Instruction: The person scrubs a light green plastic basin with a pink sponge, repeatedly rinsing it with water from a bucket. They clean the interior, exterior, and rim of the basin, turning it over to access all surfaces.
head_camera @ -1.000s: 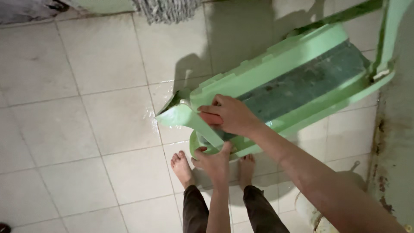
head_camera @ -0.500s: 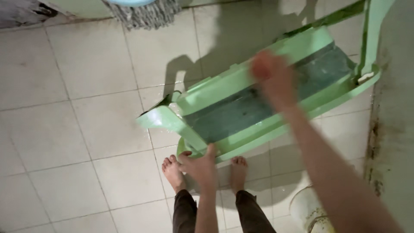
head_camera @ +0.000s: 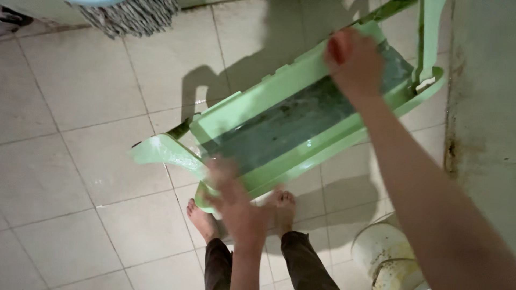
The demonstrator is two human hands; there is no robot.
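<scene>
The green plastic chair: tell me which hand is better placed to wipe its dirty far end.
Right. The right hand already rests on the green plastic chair at that end; the left hand is at the near edge, blurred.

Single head-worn view, steeply downward (close over the hands), toward tiled floor.

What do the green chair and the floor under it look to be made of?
Green chair: apparently moulded plastic, pale and smooth, with one-piece ribbed edges; its dark inner panel looks grimy and wet. Floor: probably glazed ceramic tile, off-white squares with grout lines and a slight sheen, wet near the chair. Right hand presses on the chair.
</scene>
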